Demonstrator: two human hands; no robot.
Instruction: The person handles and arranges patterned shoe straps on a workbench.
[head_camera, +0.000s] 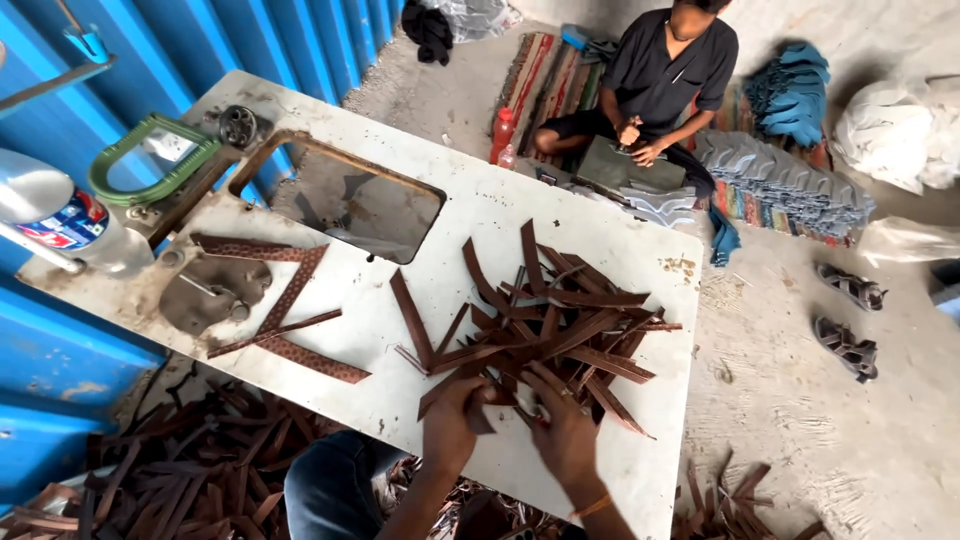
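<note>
A heap of brown leather strips (555, 320) lies on a white worktable (470, 215). My left hand (452, 425) and my right hand (562, 425) are at the heap's near edge, both closed on strips. The left holds a dark strip piece (478, 412); the right grips something small among the strips, with a bit of red showing. A few longer patterned strips (290, 300) lie apart on the table's left side.
A rectangular cut-out (350, 200) opens in the table. A plastic bottle (60, 220) and green frame (150, 160) sit at left by a blue corrugated wall. Another person (660, 75) sits on the floor beyond, beside stacked soles (780, 180). Sandals (848, 320) and strip scraps (180, 470) lie on the floor.
</note>
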